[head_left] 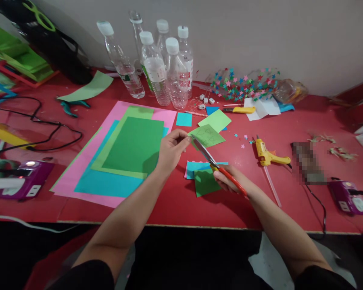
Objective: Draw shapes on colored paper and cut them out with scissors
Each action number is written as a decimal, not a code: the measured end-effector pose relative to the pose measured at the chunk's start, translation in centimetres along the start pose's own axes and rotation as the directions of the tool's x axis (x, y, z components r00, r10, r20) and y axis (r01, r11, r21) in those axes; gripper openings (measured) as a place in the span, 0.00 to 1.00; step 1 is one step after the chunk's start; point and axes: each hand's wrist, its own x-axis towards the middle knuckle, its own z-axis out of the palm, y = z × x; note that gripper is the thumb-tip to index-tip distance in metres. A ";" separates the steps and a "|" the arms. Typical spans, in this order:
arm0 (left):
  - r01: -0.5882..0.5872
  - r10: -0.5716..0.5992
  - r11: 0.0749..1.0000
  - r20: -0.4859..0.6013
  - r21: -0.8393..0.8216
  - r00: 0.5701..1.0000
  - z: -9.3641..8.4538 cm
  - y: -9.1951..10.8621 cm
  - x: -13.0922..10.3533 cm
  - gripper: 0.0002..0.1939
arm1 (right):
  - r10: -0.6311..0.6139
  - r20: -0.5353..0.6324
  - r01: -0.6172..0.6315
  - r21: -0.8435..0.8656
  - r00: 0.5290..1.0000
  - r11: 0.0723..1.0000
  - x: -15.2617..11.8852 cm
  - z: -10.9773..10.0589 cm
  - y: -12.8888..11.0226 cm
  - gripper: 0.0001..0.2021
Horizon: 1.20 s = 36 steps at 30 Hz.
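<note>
My left hand is pinched closed at the left corner of a green paper piece with pencilled star outlines. My right hand grips scissors with orange-red handles. Their blades point up and left, and the tips reach the paper's edge near my left fingertips; whether they are fully closed is hard to see. Under the right hand lies a small stack of cut paper, with a dark green square on top of blue and pink ones. Just behind the starred piece rests a light green square.
Large green sheets lie over blue and pink ones at left. Several plastic bottles stand by the wall. Star confetti, a yellow cutter knife, a yellow glue gun and purple power sockets are at right.
</note>
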 end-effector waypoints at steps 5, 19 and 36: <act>0.021 -0.021 1.000 -0.018 -0.020 1.000 0.4 -0.5 -0.3 0.07 | 0.003 -0.014 -0.003 0.046 1.000 0.999 0.1 0.7 -0.7 0.22; 0.116 -0.128 0.983 -0.077 -0.145 0.989 1.3 -1.4 -0.7 0.10 | 0.086 -0.047 -0.083 0.071 0.995 0.994 0.6 2.1 -0.9 0.23; 0.127 -0.129 0.988 -0.008 -0.090 0.992 0.8 -1.0 -0.6 0.08 | 0.057 -0.041 -0.056 0.023 0.998 0.998 0.2 1.5 -0.8 0.23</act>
